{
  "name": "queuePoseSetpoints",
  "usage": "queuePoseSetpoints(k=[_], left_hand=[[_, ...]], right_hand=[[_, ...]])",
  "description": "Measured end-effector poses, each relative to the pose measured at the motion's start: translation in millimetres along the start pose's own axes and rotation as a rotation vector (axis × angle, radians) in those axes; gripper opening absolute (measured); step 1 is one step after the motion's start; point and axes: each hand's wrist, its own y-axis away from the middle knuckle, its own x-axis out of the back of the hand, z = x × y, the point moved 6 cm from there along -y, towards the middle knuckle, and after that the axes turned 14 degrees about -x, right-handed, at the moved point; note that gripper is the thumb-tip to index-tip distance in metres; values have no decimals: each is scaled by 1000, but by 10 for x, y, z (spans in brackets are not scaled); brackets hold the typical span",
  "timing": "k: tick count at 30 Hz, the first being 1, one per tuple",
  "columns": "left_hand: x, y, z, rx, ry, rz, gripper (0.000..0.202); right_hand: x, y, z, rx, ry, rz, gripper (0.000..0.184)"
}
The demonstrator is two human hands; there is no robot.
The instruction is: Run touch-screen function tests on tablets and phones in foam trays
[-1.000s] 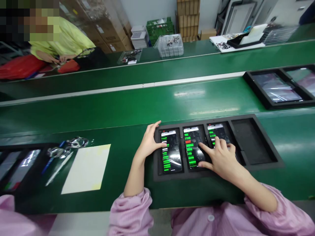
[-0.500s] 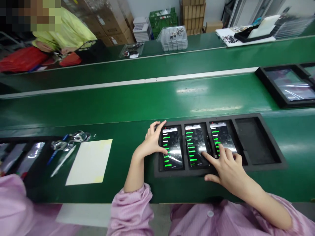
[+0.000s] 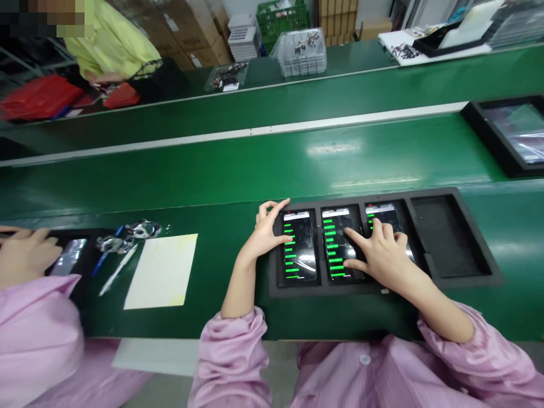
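Compared with half a second ago, the right hand [image 3: 382,256] is now touching the middle phone [image 3: 335,258] higher up the screen, index finger extended, the other fingers loosely curled over the right phone [image 3: 380,214]. The left hand [image 3: 264,231] has also shifted upward: its thumb is pressing the left phone [image 3: 300,249] at mid-screen while the index finger is lifting clear above the tray edge. Neither hand is grasping anything; both are open. A co-worker's hand [image 3: 23,252] is now showing far to the left of the left hand.

The three phones are lying flat under the hands in a black tray [image 3: 323,288] of matte foam with rectangular slots. Their glossy glass screens are showing green text lines. The slot [image 3: 446,238] just right of the right hand is holding nothing. A white paper sheet [image 3: 161,271] is lying flat, left of the left hand, on the smooth green belt [image 3: 255,170].
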Motion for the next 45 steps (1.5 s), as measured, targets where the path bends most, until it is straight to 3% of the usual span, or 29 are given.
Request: queuePoseSetpoints(k=[5, 10, 16, 22, 25, 37, 42, 45], left_hand=[[-19, 21, -2, 29, 53, -37, 99], [-23, 84, 79, -21, 140, -184, 120], [-52, 102, 100, -11, 40, -196, 126], [39, 49, 68, -20, 64, -26, 107], [61, 33, 46, -29, 82, 2, 103], [-20, 96, 88, -23, 42, -200, 117], [-27, 99, 72, -17, 8, -220, 120], [-21, 109, 57, -30, -32, -211, 120]], right_hand=[[-14, -41, 44, 29, -71, 48, 69], [-10, 206, 211, 4, -84, 198, 72], [-110, 549, 119, 97, 12, 120, 79], [-133, 400, 46, 66, 26, 20, 74], [-117, 313, 40, 46, 5, 1, 74], [-121, 360, 28, 45, -215, 198, 65], [-94, 274, -76, -4, -279, 208, 65], [-112, 222, -21, -46, -286, 213, 64]])
